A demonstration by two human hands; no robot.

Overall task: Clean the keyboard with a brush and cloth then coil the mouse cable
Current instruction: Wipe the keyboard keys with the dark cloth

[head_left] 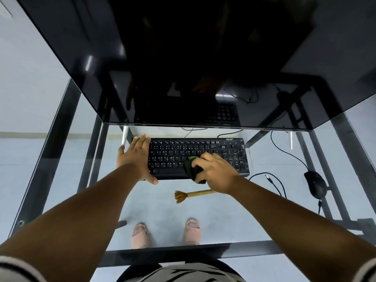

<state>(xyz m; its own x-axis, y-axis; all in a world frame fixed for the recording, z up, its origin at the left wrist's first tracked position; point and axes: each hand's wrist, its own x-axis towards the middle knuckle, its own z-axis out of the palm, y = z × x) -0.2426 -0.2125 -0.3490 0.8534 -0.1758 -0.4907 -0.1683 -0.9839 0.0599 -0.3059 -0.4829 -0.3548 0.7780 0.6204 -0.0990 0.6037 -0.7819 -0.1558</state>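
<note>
While left hand [136, 156] lies flat on the black keyboard's [234, 157] left end, right hand [216, 171] grips a dark cloth [192, 169] mid-keys; bristly wooden brush [190, 195] just below, matte mouse [315, 184] right on glass desk [162, 224].

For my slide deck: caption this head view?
Right hand wipes keyboard with dark cloth; left hand steadies it; brush lies nearby.
</note>
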